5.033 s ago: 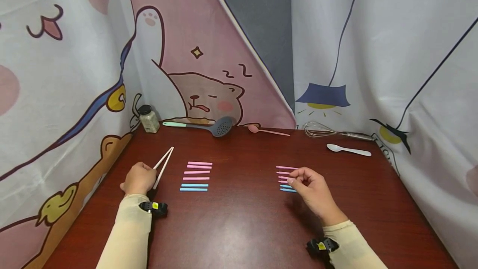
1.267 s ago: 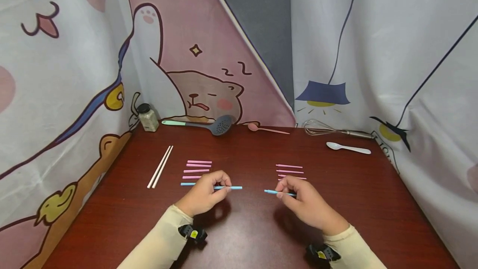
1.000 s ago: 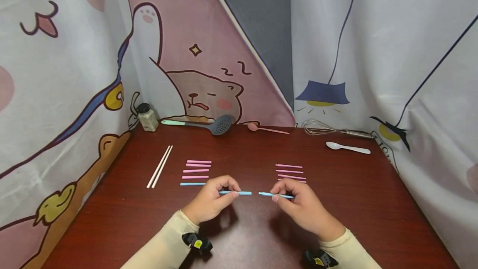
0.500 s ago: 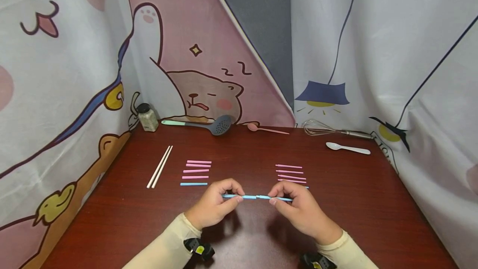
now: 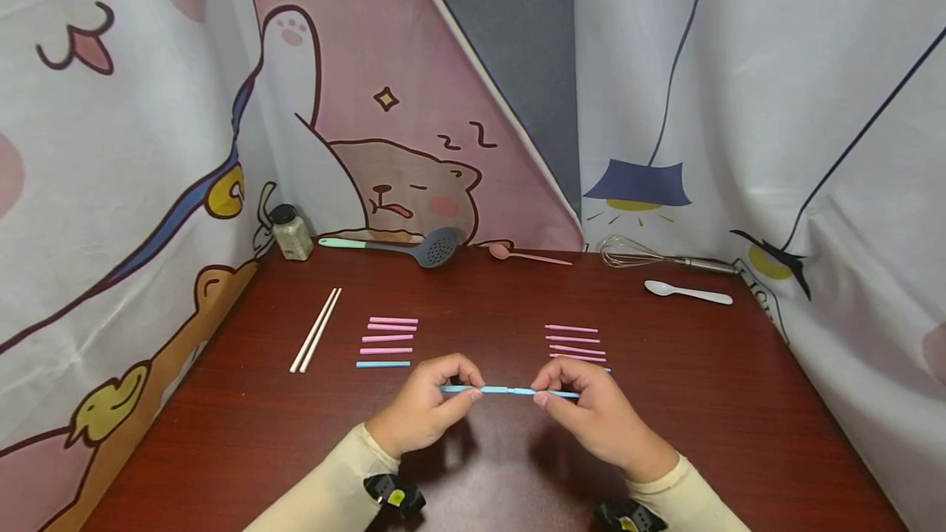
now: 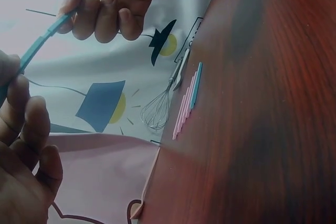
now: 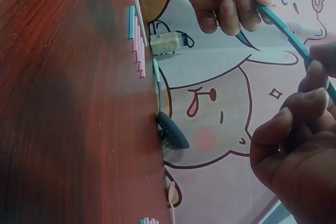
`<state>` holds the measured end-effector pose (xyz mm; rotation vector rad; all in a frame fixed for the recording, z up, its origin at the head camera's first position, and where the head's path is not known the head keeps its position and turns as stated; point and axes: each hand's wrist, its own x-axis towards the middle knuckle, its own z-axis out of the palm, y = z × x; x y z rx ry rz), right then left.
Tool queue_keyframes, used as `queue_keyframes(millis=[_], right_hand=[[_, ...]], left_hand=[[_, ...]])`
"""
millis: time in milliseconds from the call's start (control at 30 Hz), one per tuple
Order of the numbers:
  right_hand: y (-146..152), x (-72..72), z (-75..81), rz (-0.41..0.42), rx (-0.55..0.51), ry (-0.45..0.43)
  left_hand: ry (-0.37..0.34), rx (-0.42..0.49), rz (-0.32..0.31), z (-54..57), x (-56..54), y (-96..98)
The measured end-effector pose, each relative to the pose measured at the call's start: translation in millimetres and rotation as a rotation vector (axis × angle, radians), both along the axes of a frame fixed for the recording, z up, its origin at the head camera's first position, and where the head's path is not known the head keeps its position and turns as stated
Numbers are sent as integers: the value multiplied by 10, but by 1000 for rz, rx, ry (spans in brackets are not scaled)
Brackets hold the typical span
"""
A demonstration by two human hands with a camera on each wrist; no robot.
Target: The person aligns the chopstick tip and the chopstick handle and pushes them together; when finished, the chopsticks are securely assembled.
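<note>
Pair, end to end

Near: we list left hand [image 5: 424,405] pinching left blue stick [image 5: 495,390], right hand [image 5: 600,410] pinching right blue stick [image 5: 523,391], ends meeting between them over the bench [image 5: 473,302]. Beyond: left pink sticks [image 5: 388,338], right pink sticks [image 5: 574,340]. Far: jar [image 5: 294,240], slotted spoon [image 5: 438,248], whisk [image 5: 702,264].

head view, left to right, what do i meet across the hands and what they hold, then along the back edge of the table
Hands: left hand → held blue sticks → right hand. Back edge: dark-lidded jar → slotted turner → pink spoon → whisk.
</note>
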<state>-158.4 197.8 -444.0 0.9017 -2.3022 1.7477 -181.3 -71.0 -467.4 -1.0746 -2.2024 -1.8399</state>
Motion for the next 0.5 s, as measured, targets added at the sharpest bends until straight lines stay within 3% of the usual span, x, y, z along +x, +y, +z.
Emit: queue_keyframes(millis=[500], right_hand=[[4,-34,-31,23,-7,-47]], left_hand=[[45,2,-2,-16,-5,18]])
